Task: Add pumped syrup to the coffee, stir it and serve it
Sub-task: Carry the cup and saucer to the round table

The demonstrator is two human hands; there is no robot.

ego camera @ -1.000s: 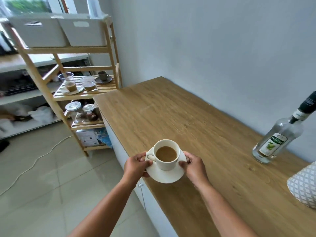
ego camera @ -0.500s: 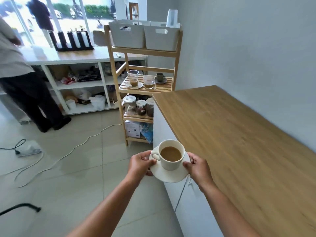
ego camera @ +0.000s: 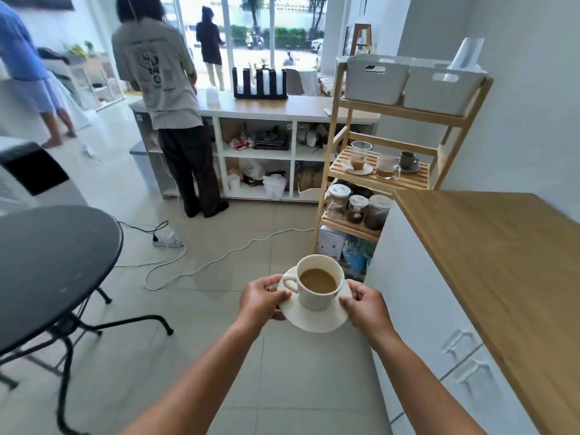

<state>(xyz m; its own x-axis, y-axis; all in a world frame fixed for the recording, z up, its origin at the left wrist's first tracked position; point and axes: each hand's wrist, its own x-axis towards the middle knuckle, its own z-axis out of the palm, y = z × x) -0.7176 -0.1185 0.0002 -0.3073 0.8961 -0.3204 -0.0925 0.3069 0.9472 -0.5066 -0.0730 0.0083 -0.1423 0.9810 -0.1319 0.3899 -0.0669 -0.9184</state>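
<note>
A white cup of milky coffee stands on a white saucer, carried in the air over the tiled floor. My left hand grips the saucer's left rim, next to the cup's handle. My right hand holds the saucer's right rim. The cup sits upright and the coffee is level. No syrup bottle or spoon is in view.
A wooden counter on white cabinets runs along the right. A round black table stands at the left. White cables and a power strip lie on the floor ahead. A wooden shelf rack holds cups and jars. A person stands at a far counter.
The view has swung left, away from the wooden counter. The cup and saucer, held in both hands, have gone from over the counter's edge to over the open floor.
</note>
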